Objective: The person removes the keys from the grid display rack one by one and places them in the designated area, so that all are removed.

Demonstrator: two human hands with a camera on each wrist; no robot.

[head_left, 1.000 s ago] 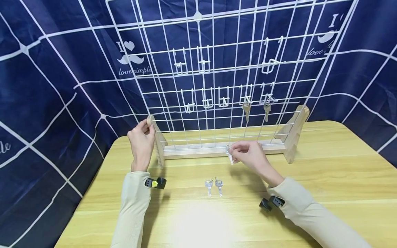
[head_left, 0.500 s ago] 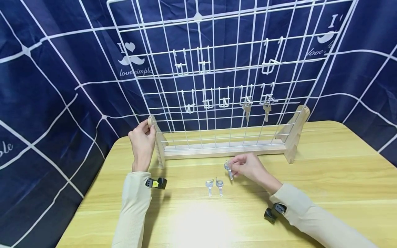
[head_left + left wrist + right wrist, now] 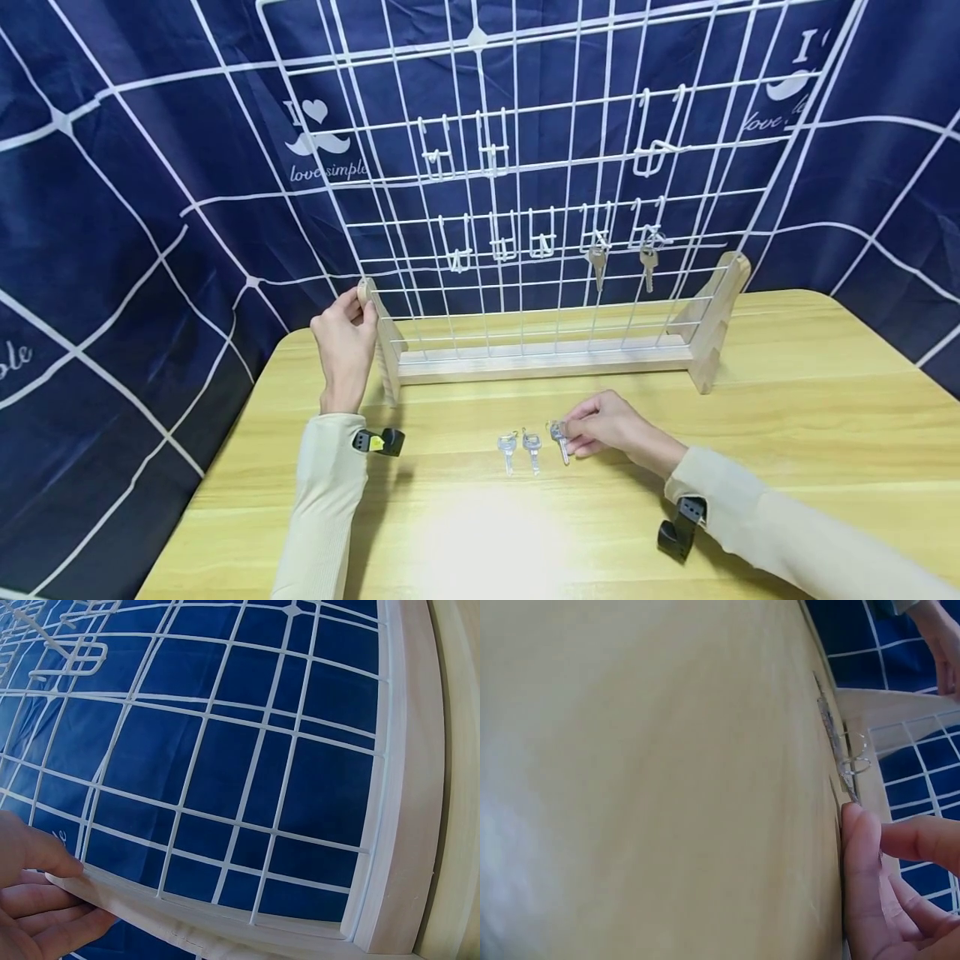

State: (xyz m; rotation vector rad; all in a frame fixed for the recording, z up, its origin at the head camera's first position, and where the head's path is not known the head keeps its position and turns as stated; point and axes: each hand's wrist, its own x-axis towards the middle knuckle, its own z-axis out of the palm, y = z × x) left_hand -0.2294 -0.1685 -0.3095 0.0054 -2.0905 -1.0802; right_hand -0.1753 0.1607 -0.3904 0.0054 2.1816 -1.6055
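Observation:
My right hand (image 3: 611, 427) pinches a silver key (image 3: 560, 440) by its head, down close over the table. Two more silver keys, one on the left (image 3: 507, 447) and one nearer my fingers (image 3: 532, 449), lie side by side just left of it, each with a small ring. In the right wrist view, thumb and fingertips mostly hide the held key. At the left end of a white wire grid rack (image 3: 517, 286), my left hand (image 3: 344, 346) grips the top of the wooden end support (image 3: 387, 354). The left wrist view shows thumb and fingers (image 3: 37, 855) around that wood.
Several white wire hooks (image 3: 542, 245) hang on the grid in two rows. Two brass-coloured keys, one left (image 3: 597, 265) and one right (image 3: 648, 268), dangle from lower hooks. A wooden base bar (image 3: 540, 363) runs along the rack's foot. Dark blue patterned cloth (image 3: 150, 275) surrounds the table (image 3: 795, 417).
The right hand has come down from in front of the rack's base bar toward the near side, bringing its key beside the other two. My left hand stays on the support.

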